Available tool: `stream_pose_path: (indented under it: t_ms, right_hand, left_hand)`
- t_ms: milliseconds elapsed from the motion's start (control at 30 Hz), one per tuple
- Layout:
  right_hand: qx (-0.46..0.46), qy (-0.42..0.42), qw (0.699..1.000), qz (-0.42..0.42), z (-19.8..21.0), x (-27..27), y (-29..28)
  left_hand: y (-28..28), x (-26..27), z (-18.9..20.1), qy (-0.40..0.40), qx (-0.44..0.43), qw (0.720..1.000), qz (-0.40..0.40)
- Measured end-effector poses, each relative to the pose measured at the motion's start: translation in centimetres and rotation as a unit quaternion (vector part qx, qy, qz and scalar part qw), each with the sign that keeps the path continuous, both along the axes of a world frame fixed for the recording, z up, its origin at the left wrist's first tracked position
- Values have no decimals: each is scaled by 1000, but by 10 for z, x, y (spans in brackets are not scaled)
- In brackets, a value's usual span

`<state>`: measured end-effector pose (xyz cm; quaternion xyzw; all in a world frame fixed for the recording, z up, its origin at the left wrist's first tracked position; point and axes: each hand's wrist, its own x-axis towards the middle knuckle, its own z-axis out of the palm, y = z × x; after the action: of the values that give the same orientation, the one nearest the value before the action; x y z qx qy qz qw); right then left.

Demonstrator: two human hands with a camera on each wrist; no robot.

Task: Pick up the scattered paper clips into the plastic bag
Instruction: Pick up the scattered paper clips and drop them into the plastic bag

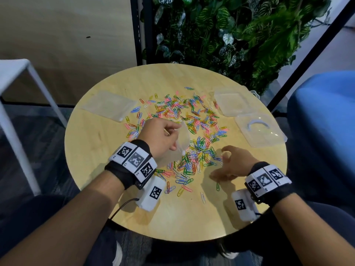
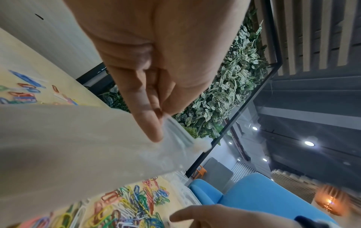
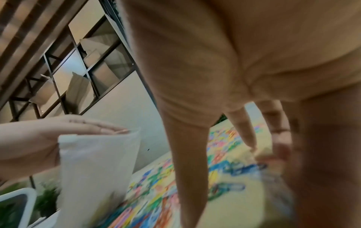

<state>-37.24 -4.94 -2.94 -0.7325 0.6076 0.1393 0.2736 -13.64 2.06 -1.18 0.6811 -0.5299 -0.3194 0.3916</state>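
Several coloured paper clips [image 1: 192, 121] lie scattered over the middle of a round wooden table [image 1: 92, 143]. My left hand [image 1: 163, 134] hovers above them and pinches the top edge of a translucent plastic bag [image 1: 181, 140], which hangs down towards the clips. In the left wrist view the thumb and fingers [image 2: 150, 123] pinch the bag [image 2: 87, 146] by its zip strip. My right hand [image 1: 227, 163] is low over the near clips, to the right of the bag, with fingers [image 3: 244, 131] spread and pointing down at the table. Nothing shows in its grasp; that view is blurred.
A flat clear pouch [image 1: 109, 106] lies at the table's left. Two clear plastic cases [image 1: 230, 102] [image 1: 259, 131] lie at the right. A white stool [image 1: 17, 73] stands left, a blue chair [image 1: 326, 121] right, and a plant wall [image 1: 230, 35] behind.
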Motion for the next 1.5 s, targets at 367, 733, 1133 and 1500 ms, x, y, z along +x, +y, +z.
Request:
stream_pose_path:
  t_ms: [367, 733, 1133, 1500]
  right_hand:
    - [-174, 1, 979, 107, -29, 54, -2]
    - [-90, -211, 972, -52, -7, 19, -29]
    - [268, -606, 713, -230, 10, 43, -11]
    - [148, -472, 853, -165, -5, 59, 2]
  left_hand:
    - [4, 1, -6, -47, 20, 999, -14]
    - [1, -1, -10, -62, 32, 997, -29]
    - [-3, -16, -20, -49, 42, 998, 1]
    - [-3, -22, -18, -38, 24, 998, -38]
